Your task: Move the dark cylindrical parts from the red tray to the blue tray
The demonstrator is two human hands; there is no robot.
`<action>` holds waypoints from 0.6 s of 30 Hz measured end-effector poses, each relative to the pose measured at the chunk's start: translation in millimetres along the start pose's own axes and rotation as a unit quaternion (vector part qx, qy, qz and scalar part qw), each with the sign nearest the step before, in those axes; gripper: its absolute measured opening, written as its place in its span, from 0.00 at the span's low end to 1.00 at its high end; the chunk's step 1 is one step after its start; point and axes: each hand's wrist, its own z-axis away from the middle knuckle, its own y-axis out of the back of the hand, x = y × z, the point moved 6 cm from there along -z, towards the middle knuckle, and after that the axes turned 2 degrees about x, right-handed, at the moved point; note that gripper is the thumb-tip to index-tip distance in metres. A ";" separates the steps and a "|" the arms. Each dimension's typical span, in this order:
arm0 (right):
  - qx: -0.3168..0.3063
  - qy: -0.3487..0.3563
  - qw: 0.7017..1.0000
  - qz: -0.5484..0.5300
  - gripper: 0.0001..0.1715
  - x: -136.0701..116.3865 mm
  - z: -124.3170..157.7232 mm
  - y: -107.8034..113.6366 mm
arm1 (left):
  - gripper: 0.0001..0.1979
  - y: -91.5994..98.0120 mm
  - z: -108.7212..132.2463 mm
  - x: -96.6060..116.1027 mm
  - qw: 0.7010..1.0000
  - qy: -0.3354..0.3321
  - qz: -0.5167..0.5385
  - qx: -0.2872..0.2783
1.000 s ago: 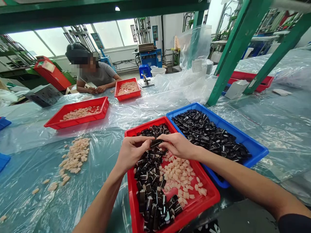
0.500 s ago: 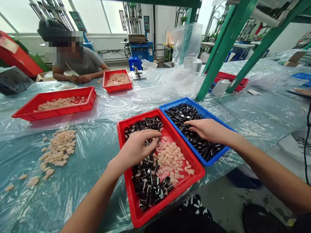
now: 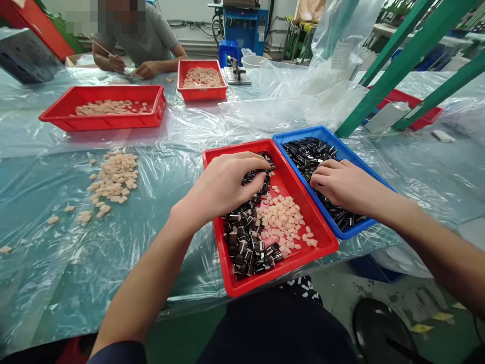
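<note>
A red tray in front of me holds a heap of small black parts and a patch of pale pink pieces. My left hand lies on the far end of that heap, its fingers and thumb curled around black parts. A blue tray touching the red one on the right is full of black parts. My right hand rests in it with the fingers curled under; what they hold is hidden.
Clear plastic sheeting covers the table. A loose pile of pale pieces lies to the left. Two more red trays stand farther back, where another person works. Green frame legs and a plastic bag stand at the right.
A second ago both hands met over the red tray on one black part. The right hand has since moved into the blue tray and curled; the left has dropped onto the red tray's black heap.
</note>
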 end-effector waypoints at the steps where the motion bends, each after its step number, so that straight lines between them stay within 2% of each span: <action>1: 0.005 0.005 1.000 -0.006 0.16 -4.4 -0.3 1.5 | 0.14 0.8 0.2 -0.3 1.000 0.001 0.009 0.002; 4: -0.008 0.055 0.995 -0.079 0.14 -33.6 -3.5 4.0 | 0.13 4.1 0.5 -1.6 0.999 0.005 0.033 0.013; 7: -0.077 0.148 0.969 -0.180 0.09 -82.8 -8.0 -3.2 | 0.13 6.5 0.8 -1.7 0.999 0.009 0.041 0.018; 11: -0.127 0.229 0.946 -0.189 0.09 -133.8 -14.7 -18.3 | 0.13 8.8 1.9 3.5 1.000 -0.007 0.016 0.020; 14: -0.181 0.248 0.933 -0.189 0.03 -146.3 -19.4 -25.4 | 0.14 11.3 3.2 8.8 0.999 -0.036 -0.021 0.028; 18: -0.266 0.246 0.905 -0.222 0.03 -143.3 -24.5 -21.6 | 0.13 15.9 4.2 11.3 0.996 -0.060 -0.040 0.046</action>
